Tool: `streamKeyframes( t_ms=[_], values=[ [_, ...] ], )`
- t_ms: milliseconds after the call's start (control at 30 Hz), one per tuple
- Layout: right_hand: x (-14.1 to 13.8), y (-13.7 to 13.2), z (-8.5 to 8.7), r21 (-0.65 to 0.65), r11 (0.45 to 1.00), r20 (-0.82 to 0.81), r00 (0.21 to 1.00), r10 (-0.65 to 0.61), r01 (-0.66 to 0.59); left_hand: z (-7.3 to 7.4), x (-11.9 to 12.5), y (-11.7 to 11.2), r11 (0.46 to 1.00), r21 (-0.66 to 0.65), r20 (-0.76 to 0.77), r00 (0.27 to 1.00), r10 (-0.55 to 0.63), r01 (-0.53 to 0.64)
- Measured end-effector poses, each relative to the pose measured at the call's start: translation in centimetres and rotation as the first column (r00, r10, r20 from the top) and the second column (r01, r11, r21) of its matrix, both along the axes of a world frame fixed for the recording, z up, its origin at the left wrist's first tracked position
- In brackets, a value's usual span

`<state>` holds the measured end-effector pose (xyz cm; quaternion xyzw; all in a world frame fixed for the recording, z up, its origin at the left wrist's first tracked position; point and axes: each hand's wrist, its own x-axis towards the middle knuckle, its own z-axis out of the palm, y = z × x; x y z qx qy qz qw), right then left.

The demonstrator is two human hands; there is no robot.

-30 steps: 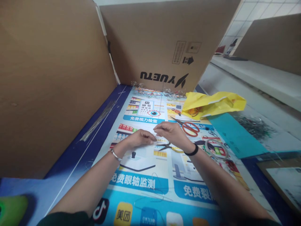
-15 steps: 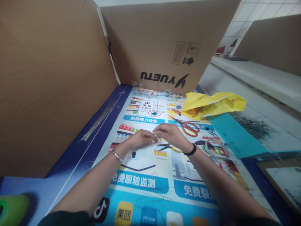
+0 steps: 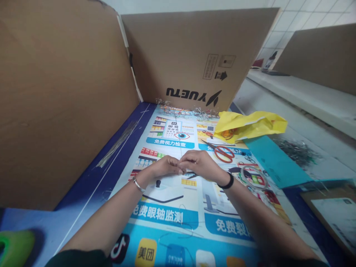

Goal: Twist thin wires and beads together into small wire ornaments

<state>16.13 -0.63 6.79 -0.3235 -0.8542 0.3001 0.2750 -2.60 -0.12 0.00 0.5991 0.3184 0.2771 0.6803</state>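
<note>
My left hand [image 3: 164, 166] and my right hand [image 3: 198, 164] meet fingertip to fingertip over the printed poster [image 3: 167, 213] on the table. Both pinch a thin wire [image 3: 178, 139] that runs up and away from the fingers toward the cardboard wall. The left wrist wears a silver bangle, the right a black band. Dark pliers [image 3: 194, 174] lie on the poster partly under my right hand. Red-handled scissors [image 3: 224, 152] lie just right of it.
Cardboard walls [image 3: 63, 96] stand at the left and back. A yellow bag [image 3: 250, 124] lies at the back right, a tape roll [image 3: 253, 178] beside my right wrist. A bundle of straight wires [image 3: 116, 144] lies left, tangled wire bits [image 3: 183, 108] along the back wall. A green object [image 3: 13, 246] sits bottom left.
My two hands have drawn closer together until their fingertips touch. The right hand dropped a little toward the poster. The view tipped slightly.
</note>
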Motion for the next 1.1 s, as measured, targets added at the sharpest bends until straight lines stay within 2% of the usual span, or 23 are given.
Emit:
streamKeyframes(
  t_ms=[100,233,367,467,600,733,933,1000,1100],
  values=[
    [0.0,-0.1,0.1,-0.028,1.000,-0.012,1.000,-0.011,0.010,0.1,0.2,-0.1,1.000,0.013,0.039,0.999,-0.011,0.010],
    [0.1,0.0,0.2,-0.180,0.982,-0.081,0.995,-0.065,0.050,0.5,1.3,-0.7,1.000,-0.003,0.141,0.990,0.021,-0.021],
    [0.5,0.8,0.1,-0.310,0.943,-0.222,0.956,-0.194,0.119,1.0,2.9,-1.4,0.979,-0.108,0.220,0.956,0.196,-0.176],
    [1.0,1.5,0.3,-0.389,0.911,-0.284,0.923,-0.258,0.135,1.6,3.5,-1.8,0.966,-0.082,0.160,0.953,0.256,-0.246],
    [2.4,2.3,1.2,-0.443,0.888,-0.400,0.859,-0.320,0.124,2.2,3.6,-2.0,0.964,-0.021,0.039,0.963,0.267,-0.266],
    [3.5,2.6,1.9,-0.488,0.869,-0.456,0.827,-0.330,0.077,2.0,3.3,-1.9,0.979,-0.018,0.004,0.979,0.205,-0.205],
    [4.0,3.0,1.4,-0.606,0.793,-0.537,0.765,-0.356,-0.056,1.3,2.7,-1.3,0.990,0.005,-0.001,0.990,0.141,-0.141],
    [3.9,3.1,1.2,-0.584,0.812,-0.517,0.773,-0.367,-0.006,1.3,2.3,-1.0,0.989,0.023,-0.026,0.989,0.144,-0.143],
    [3.7,3.2,1.0,-0.486,0.863,-0.452,0.807,-0.381,0.135,1.4,1.8,-0.7,0.985,0.052,-0.113,0.979,0.168,-0.163]
  ],
)
